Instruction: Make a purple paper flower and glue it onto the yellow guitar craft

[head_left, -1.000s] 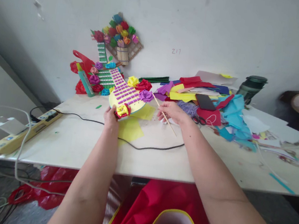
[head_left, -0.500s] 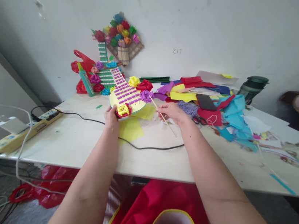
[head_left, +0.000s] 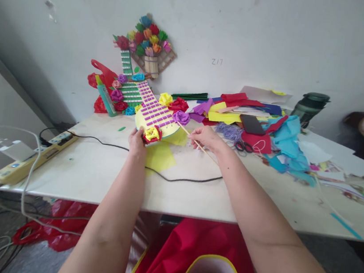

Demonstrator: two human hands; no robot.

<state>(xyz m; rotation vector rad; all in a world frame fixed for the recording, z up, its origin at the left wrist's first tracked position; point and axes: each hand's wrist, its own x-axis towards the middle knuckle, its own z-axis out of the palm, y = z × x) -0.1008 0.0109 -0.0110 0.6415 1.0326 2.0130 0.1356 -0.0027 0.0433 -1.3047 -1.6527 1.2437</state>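
My left hand [head_left: 137,141] grips the lower left edge of a pale yellow guitar-shaped craft [head_left: 141,124] with purple-and-white stripes, tilted up off the table. A yellow-and-red paper flower [head_left: 152,134] sits at its lower edge beside my thumb. Along its right side are a yellow flower [head_left: 166,99], a red flower [head_left: 178,104] and a purple flower [head_left: 181,117]. Pinched in my right hand [head_left: 203,138] is a thin wooden stick [head_left: 185,130], its far tip at the craft's edge just below the purple flower.
Behind stands a green striped guitar craft [head_left: 130,93] near a glue bottle [head_left: 105,97]. To the right lie scissors [head_left: 243,147], a phone [head_left: 252,124], blue crepe paper [head_left: 285,141] and a dark bottle [head_left: 310,108]. A power strip [head_left: 36,160] and black cable [head_left: 179,181] cross the table.
The stick's tip has moved down from the purple flower's middle to the craft's edge below it. The left hand keeps its hold; the whole view has shifted slightly.
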